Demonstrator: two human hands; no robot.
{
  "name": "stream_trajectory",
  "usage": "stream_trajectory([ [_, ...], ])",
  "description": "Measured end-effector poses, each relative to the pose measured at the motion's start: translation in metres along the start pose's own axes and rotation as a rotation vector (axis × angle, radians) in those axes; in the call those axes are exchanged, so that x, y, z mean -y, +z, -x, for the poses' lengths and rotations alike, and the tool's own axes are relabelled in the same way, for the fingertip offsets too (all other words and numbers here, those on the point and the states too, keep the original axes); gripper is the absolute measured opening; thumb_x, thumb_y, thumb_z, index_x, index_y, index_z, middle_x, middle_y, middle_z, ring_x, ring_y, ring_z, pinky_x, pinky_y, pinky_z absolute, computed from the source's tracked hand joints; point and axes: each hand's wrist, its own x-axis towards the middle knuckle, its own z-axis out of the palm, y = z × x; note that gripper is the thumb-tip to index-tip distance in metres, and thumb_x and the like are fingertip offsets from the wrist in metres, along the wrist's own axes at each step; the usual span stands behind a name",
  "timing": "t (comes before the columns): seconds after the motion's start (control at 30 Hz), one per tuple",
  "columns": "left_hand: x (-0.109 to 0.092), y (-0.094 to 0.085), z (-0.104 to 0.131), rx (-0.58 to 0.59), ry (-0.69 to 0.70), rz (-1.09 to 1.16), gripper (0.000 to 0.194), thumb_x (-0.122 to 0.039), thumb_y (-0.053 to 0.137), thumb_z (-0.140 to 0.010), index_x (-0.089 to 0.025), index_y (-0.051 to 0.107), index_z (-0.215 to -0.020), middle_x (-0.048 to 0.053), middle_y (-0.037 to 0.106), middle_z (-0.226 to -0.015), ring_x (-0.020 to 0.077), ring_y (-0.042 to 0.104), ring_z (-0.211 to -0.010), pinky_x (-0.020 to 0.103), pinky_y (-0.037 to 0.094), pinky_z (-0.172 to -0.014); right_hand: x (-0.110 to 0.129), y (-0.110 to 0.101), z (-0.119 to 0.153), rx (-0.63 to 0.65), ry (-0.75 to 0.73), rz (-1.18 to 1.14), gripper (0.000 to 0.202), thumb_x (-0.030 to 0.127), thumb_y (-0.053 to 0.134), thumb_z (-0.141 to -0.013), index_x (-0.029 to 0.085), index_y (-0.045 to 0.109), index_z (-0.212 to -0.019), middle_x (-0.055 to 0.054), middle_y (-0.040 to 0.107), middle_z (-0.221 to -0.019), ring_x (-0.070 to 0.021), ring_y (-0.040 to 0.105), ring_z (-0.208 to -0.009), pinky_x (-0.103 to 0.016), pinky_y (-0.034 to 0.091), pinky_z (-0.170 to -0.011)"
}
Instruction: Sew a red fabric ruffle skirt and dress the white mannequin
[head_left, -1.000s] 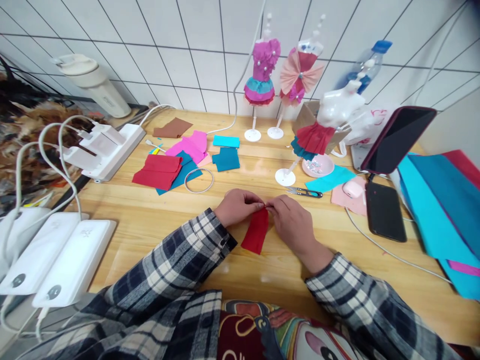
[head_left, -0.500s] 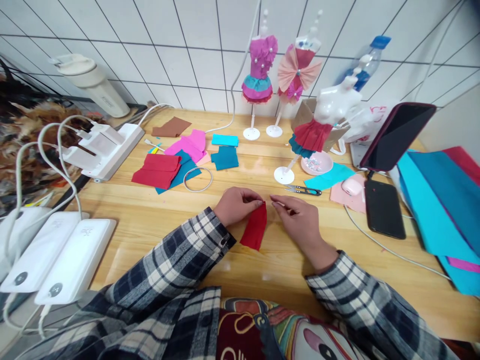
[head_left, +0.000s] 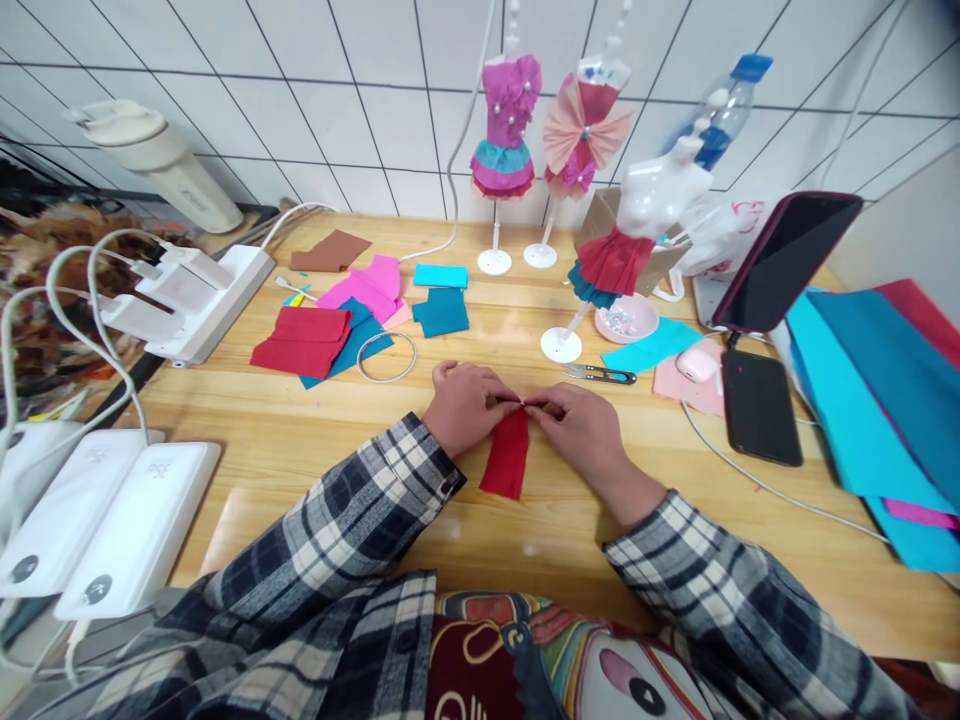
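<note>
A red strip of fabric [head_left: 506, 458] hangs from the fingertips of my left hand [head_left: 466, 408], which pinches its top edge between thumb and index finger. My right hand [head_left: 577, 430] is closed in a pinch, its fingertips meeting the left ones at the strip's top corner. Whatever sits between the right fingertips is too small to make out. Beyond my right hand lie black-handled thread snips [head_left: 600, 373]. The nearest mini dress form [head_left: 664, 195] wears a red and teal skirt [head_left: 615, 265].
Cut fabric pieces [head_left: 301, 340] and a hoop [head_left: 386, 357] lie at left. Two dressed forms [head_left: 504, 125] stand at the back. A bowl of beads [head_left: 627, 318], a phone [head_left: 763, 405] and coloured sheets [head_left: 870, 390] are at right. Power banks [head_left: 139, 530] and a power strip [head_left: 225, 305] sit left.
My right hand has moved left, from a small gap away to touching my left fingertips at the strip's top. The red strip hangs a little straighter. The whole view has shifted slightly.
</note>
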Motion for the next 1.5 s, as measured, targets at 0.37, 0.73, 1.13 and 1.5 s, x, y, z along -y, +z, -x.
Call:
stream_trajectory([
  [0.37, 0.002, 0.000, 0.002, -0.032, 0.102, -0.137, 0.014, -0.032, 0.062, -0.086, -0.029, 0.076, -0.084, 0.001, 0.075, -0.094, 0.0243, 0.059, -0.099, 0.059, 0.013, -0.105, 0.001, 0.005, -0.001, 0.009, -0.060, 0.128, 0.013, 0.031, 0.061, -0.089, 0.030, 0.072, -0.095, 0.003, 0.073, -0.092, -0.0172, 0.065, -0.088, -0.027, 0.041, -0.066],
  [0.73, 0.001, -0.008, 0.006, -0.050, 0.286, -0.289, 0.025, -0.020, 0.053, -0.089, -0.029, 0.074, -0.080, 0.000, 0.073, -0.089, 0.0235, 0.055, -0.104, 0.063, 0.005, -0.111, 0.006, 0.003, 0.006, 0.038, -0.170, 0.329, 0.024, 0.026, 0.048, -0.097, 0.029, 0.072, -0.100, -0.001, 0.072, -0.100, -0.0173, 0.063, -0.087, -0.029, 0.036, -0.061],
  [1.13, 0.003, -0.018, 0.007, -0.050, 0.254, -0.245, 0.019, -0.030, 0.059, -0.087, -0.029, 0.077, -0.089, 0.004, 0.070, -0.112, 0.0268, 0.055, -0.105, 0.056, 0.022, -0.103, 0.000, -0.013, 0.010, 0.144, -0.292, 0.387, 0.028, 0.023, 0.052, -0.093, 0.033, 0.073, -0.109, -0.001, 0.071, -0.108, -0.0182, 0.064, -0.086, -0.029, 0.041, -0.062],
  [1.5, 0.000, -0.002, 0.001, -0.012, 0.126, -0.211, 0.015, -0.034, 0.065, -0.085, -0.025, 0.075, -0.079, 0.003, 0.072, -0.088, 0.0239, 0.056, -0.092, 0.051, 0.024, -0.092, 0.004, -0.007, 0.003, 0.011, -0.039, 0.097, 0.025, 0.030, 0.051, -0.095, 0.027, 0.070, -0.110, -0.002, 0.072, -0.101, -0.0169, 0.066, -0.087, -0.027, 0.044, -0.066],
])
